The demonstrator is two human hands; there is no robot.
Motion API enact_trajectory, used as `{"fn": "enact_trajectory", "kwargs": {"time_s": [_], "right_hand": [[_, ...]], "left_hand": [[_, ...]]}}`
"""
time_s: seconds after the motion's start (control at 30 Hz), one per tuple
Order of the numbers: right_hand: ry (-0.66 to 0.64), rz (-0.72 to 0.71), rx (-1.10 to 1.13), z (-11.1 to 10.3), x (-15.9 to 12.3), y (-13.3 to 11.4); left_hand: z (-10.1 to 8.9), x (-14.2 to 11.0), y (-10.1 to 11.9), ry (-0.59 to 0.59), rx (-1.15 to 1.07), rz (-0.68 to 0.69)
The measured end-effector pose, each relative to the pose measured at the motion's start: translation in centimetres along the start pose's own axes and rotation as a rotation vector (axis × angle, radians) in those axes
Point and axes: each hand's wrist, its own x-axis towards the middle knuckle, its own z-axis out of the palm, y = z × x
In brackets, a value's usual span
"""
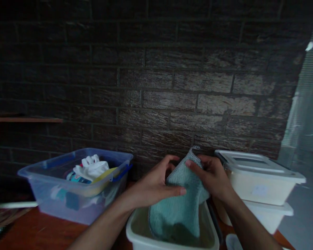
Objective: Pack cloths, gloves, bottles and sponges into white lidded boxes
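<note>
A teal knitted cloth [181, 208] with a grey-and-white edging hangs between my hands, its lower part down inside a white plastic tub [172, 243]. My left hand [164, 185] grips the cloth's left side, thumb stretched across the front and fingers behind. Near the top right corner, my right hand [208, 172] pinches the cloth between thumb and fingers. The tub stands right below both hands, and the cloth hides part of its inside.
To the left stands a clear bin [67, 208] holding white gloves [92, 169] and a yellow item [104, 175]. Stacked lidded white boxes [261, 184] stand at right. A dark brick wall [156, 86] rises behind the wooden table [52, 234].
</note>
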Motion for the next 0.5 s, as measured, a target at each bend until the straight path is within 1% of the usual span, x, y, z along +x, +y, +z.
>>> {"fn": "enact_trajectory", "kwargs": {"time_s": [0.1, 0.17, 0.23, 0.3, 0.37, 0.43, 0.5], "right_hand": [[0.210, 0.002, 0.102, -1.4, 0.5, -0.4], [0.322, -0.019, 0.109, -2.4, 0.7, -0.9], [0.396, -0.059, 0.113, -3.4, 0.8, -1.2], [0.445, -0.093, 0.136, -4.2, 0.9, -1.3], [0.480, -0.108, 0.159, -4.8, 1.2, -1.1], [0.498, -0.113, 0.166, -5.2, 1.4, -0.9], [0.507, -0.130, 0.157, -5.3, 1.7, -0.7]], "left_hand": [[-0.9, 0.2, -0.5, -0.095, 0.052, -0.038], [-2.2, 0.5, -0.7, -0.137, 0.057, -0.077], [-3.9, 0.7, -1.0, -0.131, 0.056, -0.111], [-5.5, 0.8, -1.1, -0.069, 0.027, -0.131], [-6.6, 0.8, -1.1, 0.030, -0.042, -0.123], [-7.1, 0.9, -1.0, 0.137, -0.140, -0.094], [-7.2, 0.9, -0.8, 0.226, -0.224, -0.063]]}}
